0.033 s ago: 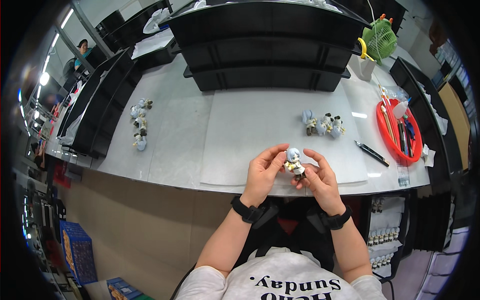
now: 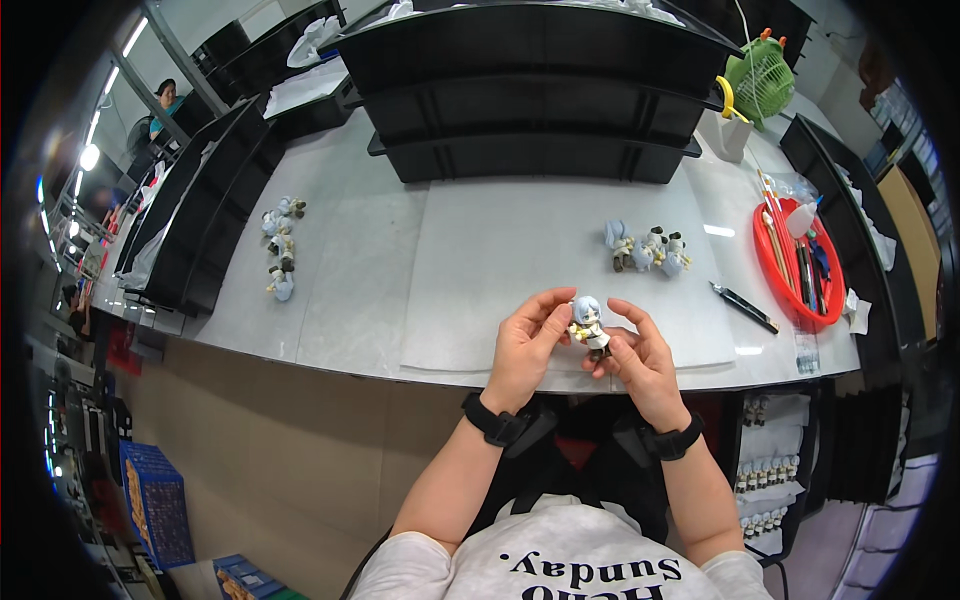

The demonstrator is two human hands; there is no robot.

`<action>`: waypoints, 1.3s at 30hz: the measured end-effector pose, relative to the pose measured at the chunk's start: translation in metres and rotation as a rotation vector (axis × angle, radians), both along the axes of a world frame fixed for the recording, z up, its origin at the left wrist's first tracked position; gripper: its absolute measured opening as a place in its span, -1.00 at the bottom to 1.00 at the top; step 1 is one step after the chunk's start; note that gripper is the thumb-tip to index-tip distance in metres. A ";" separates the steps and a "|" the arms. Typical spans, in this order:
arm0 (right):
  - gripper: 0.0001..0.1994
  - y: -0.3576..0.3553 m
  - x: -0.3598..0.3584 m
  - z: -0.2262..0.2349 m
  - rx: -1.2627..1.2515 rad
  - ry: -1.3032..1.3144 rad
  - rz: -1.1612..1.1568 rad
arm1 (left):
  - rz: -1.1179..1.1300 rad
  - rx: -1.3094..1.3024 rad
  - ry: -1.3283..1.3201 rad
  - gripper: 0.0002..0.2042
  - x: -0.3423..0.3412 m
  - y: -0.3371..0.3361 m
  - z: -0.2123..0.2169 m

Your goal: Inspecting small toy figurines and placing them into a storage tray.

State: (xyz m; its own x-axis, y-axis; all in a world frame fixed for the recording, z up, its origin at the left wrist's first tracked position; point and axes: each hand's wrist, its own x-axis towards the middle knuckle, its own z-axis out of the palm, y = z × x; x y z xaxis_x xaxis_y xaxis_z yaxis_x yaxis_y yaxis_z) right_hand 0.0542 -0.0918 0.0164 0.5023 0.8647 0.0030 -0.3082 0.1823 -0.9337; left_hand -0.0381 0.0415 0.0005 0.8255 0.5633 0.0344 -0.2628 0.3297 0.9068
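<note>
Both hands hold one small figurine (image 2: 591, 325) with pale blue-grey hair, a white outfit and dark boots, upright above the table's near edge. The thumb and fingers of my left hand (image 2: 530, 340) grip its left side. My right hand (image 2: 641, 360) pinches its lower right side, thumb in front. Farther off to the right lies a cluster of several similar figurines (image 2: 645, 252) on the pale work mat (image 2: 490, 270). More such figurines (image 2: 281, 245) lie in a row at the table's left.
Stacked black bins (image 2: 540, 140) stand at the back. A dark pen-like tool (image 2: 744, 306) lies right of my hands, beside a red basket (image 2: 769, 268) of brushes and tools. A green handheld fan-like object (image 2: 762, 80) stands back right. Figurines fill a shelf rack (image 2: 768, 497) below the table.
</note>
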 end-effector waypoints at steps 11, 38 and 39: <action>-0.42 0.004 -0.005 -0.008 0.055 -0.152 -0.193 | -0.010 0.000 -0.045 -0.76 0.001 -0.004 0.006; -0.41 0.003 -0.008 -0.006 0.036 -0.178 -0.183 | -0.075 -0.001 -0.042 -0.72 -0.001 -0.002 0.003; -0.41 0.004 -0.008 -0.006 0.050 -0.171 -0.182 | -0.076 -0.016 -0.054 -0.72 -0.001 -0.002 0.003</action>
